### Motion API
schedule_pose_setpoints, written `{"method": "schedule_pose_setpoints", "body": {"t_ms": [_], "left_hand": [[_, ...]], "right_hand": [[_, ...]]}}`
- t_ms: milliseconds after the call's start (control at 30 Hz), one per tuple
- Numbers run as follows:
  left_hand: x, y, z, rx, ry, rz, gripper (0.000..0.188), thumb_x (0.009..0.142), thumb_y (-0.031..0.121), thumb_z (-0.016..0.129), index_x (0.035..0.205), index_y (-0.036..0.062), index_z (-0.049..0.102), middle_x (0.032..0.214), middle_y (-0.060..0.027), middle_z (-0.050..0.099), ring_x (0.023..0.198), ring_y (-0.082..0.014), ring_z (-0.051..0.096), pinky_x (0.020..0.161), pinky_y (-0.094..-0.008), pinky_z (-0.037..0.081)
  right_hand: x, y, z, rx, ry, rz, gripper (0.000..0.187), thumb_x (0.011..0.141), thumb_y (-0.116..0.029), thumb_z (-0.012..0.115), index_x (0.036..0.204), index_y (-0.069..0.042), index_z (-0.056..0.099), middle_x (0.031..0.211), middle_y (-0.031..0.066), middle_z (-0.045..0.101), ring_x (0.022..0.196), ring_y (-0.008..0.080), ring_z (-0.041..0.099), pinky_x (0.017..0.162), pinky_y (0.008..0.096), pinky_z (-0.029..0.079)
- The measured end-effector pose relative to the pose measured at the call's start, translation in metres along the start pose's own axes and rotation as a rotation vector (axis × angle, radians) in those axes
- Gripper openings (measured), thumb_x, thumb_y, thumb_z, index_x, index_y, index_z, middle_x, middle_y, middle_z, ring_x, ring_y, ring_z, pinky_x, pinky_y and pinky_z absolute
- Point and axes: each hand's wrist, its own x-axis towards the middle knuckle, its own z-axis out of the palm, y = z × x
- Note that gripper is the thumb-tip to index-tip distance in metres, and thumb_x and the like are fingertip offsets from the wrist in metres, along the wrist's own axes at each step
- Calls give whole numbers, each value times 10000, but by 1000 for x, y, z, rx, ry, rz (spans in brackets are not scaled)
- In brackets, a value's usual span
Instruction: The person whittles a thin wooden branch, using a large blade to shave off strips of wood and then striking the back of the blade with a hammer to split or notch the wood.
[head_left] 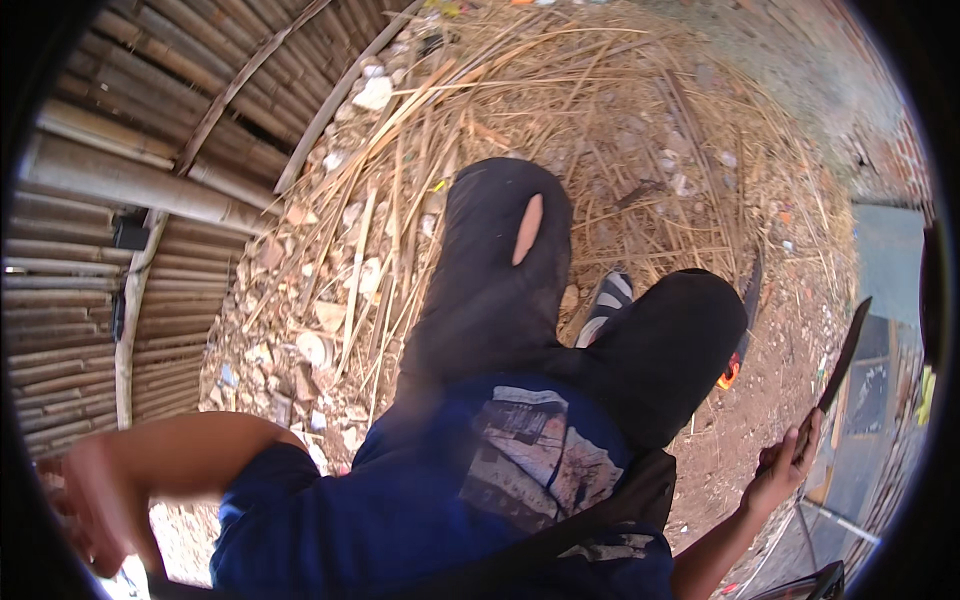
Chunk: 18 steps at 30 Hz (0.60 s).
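My right hand (pixel 785 462) is closed round the handle of a long dark-bladed knife (pixel 848 350), held out at the right with the blade slanting up. My left hand (pixel 88 515) is raised at the far left, with the elbow bent. It is smeared and partly cut off by the picture's rim, so I cannot make out its fingers or anything in them. A hand saw (pixel 730 372) with an orange-red handle and a dark blade lies on the ground beyond my right knee, partly hidden by it.
Split bamboo strips (pixel 560 75) and straw litter the ground ahead, among stones and rubble (pixel 290 350). A bamboo slat wall (pixel 150 290) stands at the left. Weathered brickwork (pixel 890 150) and a grey-blue panel (pixel 888 250) are at the right. My bent legs (pixel 490 270) fill the middle.
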Motion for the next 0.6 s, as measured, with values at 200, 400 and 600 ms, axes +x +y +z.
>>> {"method": "schedule_pose_setpoints", "body": {"t_ms": [200, 400, 600], "left_hand": [[-163, 92, 78, -570, -381, -515, 692, 862, 715, 581, 1060, 57, 662, 1112, -163, 639, 962, -331, 639, 864, -495, 522], [-368, 60, 53, -115, -1187, -1093, 398, 897, 328, 725, 1125, 6, 672, 1121, -220, 637, 1003, -359, 654, 876, -468, 550], [-513, 33, -38, 667, -1520, -1383, 486, 949, 286, 643, 1379, 83, 547, 1347, -207, 565, 1202, -407, 591, 977, -512, 513]], "right_hand": [[12, -5, 21, 59, -88, -11, 534, 1049, -173, 567, 1552, -74, 418, 1633, 107, 385, 584, 7, 297, 498, 180, 267], [7, -22, 36, 27, -107, 7, 539, 1049, -189, 581, 1551, -78, 419, 1616, 95, 413, 577, 11, 294, 498, 187, 267], [7, -31, 51, 55, -159, 14, 590, 1026, -203, 614, 1545, -32, 392, 1634, 152, 367, 596, 5, 330, 487, 186, 258]]}}
